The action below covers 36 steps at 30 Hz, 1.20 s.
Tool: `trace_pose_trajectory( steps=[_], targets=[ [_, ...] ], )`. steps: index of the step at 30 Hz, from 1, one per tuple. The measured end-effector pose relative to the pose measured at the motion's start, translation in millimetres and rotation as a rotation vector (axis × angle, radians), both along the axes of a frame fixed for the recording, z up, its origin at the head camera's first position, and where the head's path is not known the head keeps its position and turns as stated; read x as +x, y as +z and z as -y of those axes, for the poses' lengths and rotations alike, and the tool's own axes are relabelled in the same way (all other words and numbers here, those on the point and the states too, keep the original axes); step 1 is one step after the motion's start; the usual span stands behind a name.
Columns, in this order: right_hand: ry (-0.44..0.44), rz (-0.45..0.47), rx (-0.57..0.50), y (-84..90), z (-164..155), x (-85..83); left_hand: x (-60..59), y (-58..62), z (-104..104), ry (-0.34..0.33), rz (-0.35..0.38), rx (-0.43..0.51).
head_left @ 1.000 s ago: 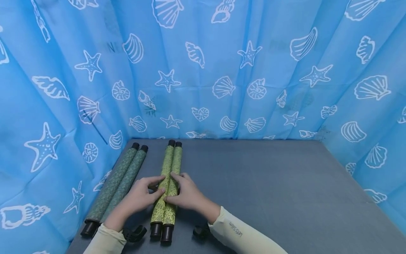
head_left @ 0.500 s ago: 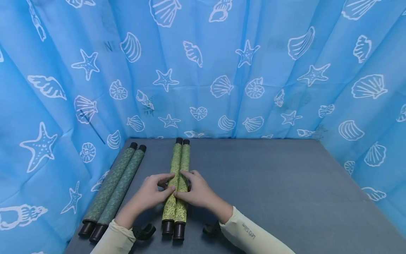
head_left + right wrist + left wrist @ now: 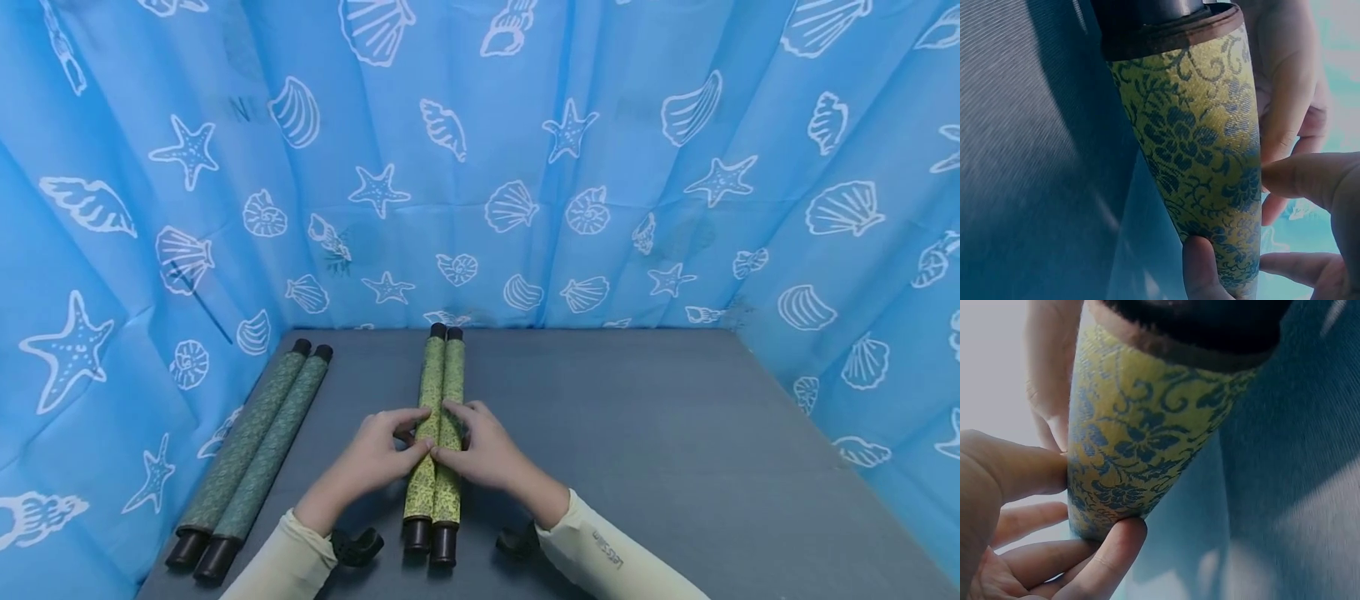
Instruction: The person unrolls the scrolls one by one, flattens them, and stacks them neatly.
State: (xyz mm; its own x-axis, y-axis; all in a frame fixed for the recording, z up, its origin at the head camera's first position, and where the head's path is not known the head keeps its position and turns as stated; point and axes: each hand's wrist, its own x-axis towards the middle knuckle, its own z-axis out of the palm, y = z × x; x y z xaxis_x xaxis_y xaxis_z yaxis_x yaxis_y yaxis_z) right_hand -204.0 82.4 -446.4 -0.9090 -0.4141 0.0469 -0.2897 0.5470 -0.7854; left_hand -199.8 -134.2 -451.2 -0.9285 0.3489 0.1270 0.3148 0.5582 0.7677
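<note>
Two rolled scrolls in yellow-green floral brocade with dark end knobs lie side by side, lengthwise, left of the table's middle. My left hand [image 3: 377, 452] grips the left yellow scroll [image 3: 422, 498] between thumb and fingers. From the other side, my right hand [image 3: 491, 454] holds the right yellow scroll [image 3: 448, 500] the same way. The two thumbs almost meet over the rolls. In the left wrist view, fingers curl round the brocade roll [image 3: 1141, 444]; the right wrist view has a like grip on its floral roll [image 3: 1191, 137]. Whether the scrolls touch the table is unclear.
Two darker green rolled scrolls, a left one [image 3: 242, 446] and a right one [image 3: 276, 446], lie slantwise along the left edge of the grey table [image 3: 615, 450]. A blue seashell-print curtain [image 3: 480, 167] hangs behind and at both sides.
Both hands have carried the yellow scrolls to the right, away from the green pair, and the rolls now point straighter ahead. The grip stays the same. The head view has shifted slightly.
</note>
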Motion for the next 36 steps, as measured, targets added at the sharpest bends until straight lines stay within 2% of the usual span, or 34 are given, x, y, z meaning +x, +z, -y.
trace_pose_trajectory(
  steps=[5,22,30,36],
  targets=[
    [-0.014,0.001,0.006,-0.1,-11.6,0.1,-2.0,-0.4,-12.6,-0.014,0.009,0.002],
    [-0.070,0.019,-0.005,0.0,-48.3,2.1,-8.0,-1.6,-49.1,-0.076,-0.034,-0.007],
    [-0.091,0.037,-0.013,1.0,-63.1,1.8,-11.7,-3.7,-61.9,-0.113,-0.014,0.006],
    [-0.120,0.045,0.022,-0.3,-73.6,2.7,-14.6,-6.9,-75.4,-0.148,0.000,0.004]
  ],
)
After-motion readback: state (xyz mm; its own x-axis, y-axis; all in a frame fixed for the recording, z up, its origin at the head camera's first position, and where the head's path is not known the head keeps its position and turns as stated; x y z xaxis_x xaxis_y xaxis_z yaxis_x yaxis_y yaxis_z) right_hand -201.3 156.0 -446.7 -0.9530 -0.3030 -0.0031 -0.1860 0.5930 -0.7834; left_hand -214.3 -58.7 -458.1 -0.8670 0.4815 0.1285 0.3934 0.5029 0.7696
